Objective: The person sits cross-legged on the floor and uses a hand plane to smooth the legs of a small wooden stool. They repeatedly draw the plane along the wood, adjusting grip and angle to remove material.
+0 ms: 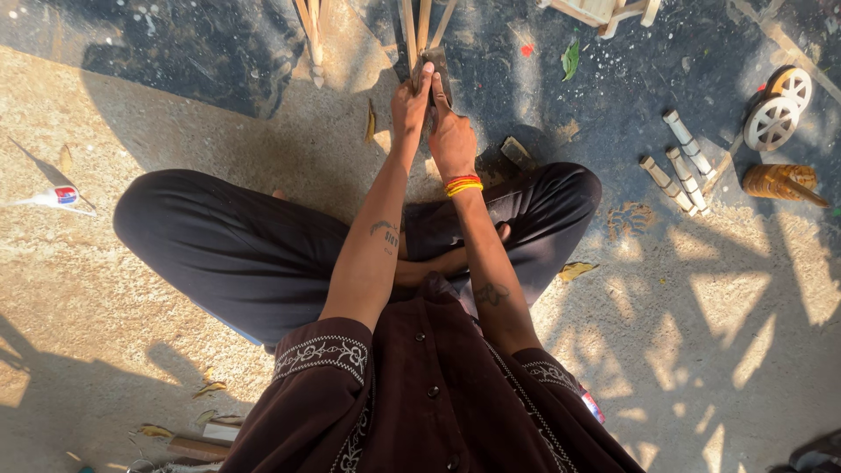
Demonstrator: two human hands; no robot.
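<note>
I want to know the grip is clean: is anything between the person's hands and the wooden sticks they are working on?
Nothing visible is. The left hand and the right hand both close directly on the bundle of wooden sticks, together with a dark flat tool. How the fingers wrap underneath is hidden.

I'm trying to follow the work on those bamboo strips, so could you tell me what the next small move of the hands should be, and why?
Probably a short, steady push of the dark blade further along the bamboo strips. Both the left hand and the right hand are closed together around the blade where it meets the strips' near end, so it seems only just started. How deep it sits is hidden by the fingers.
</note>
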